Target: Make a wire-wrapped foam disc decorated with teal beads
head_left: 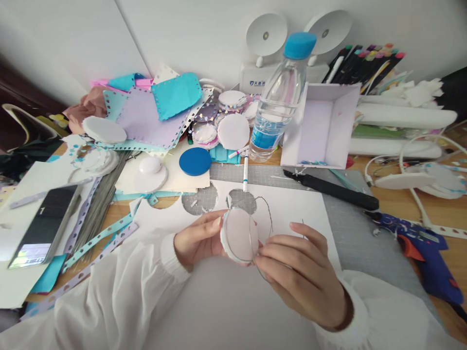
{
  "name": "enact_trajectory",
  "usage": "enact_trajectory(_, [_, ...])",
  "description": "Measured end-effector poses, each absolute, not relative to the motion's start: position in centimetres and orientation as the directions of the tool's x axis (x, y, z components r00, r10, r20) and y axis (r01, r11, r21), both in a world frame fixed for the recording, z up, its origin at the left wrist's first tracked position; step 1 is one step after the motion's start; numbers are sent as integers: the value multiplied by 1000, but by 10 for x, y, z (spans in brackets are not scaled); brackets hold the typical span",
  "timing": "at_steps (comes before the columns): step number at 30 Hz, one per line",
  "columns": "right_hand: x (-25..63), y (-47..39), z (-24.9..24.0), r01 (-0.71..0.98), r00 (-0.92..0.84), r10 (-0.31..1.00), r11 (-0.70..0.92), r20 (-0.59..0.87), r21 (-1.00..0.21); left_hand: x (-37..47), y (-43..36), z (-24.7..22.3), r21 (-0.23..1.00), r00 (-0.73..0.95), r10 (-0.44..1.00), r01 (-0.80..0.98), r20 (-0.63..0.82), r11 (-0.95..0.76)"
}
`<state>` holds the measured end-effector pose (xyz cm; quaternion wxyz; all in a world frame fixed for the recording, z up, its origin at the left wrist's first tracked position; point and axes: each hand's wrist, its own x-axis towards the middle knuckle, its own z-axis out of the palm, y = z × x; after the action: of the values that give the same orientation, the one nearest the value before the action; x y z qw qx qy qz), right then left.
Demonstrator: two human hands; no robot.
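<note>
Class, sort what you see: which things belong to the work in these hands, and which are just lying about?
In the work:
- white disc, held by the left hand
- thin wire, apparently pinched by the right hand at the disc's edge

Probably just lying about:
- water bottle
- phone
- twin-lamp light
- pens

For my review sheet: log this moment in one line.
left hand: holds white disc; right hand: pinches thin wire at disc's edge; beneath: cut white sheet
</note>
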<state>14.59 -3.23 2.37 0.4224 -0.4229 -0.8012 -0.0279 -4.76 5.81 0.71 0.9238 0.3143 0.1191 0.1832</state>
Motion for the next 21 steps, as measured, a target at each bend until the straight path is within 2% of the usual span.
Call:
enact_trajectory(6, [146,-31,28,709,-345,621,664,704,-238,-47,60,15,613,915,367,-194,-169,766])
enact_trajectory(11, [147,-31,33,720,-356,599,665,718,-198,-48,58,11,595,921,366,-222,-131,772])
enact_trajectory(21, [146,-33,32,725,-324,615,649,719,-228,-50,59,10,554,936,328,-206,-128,807])
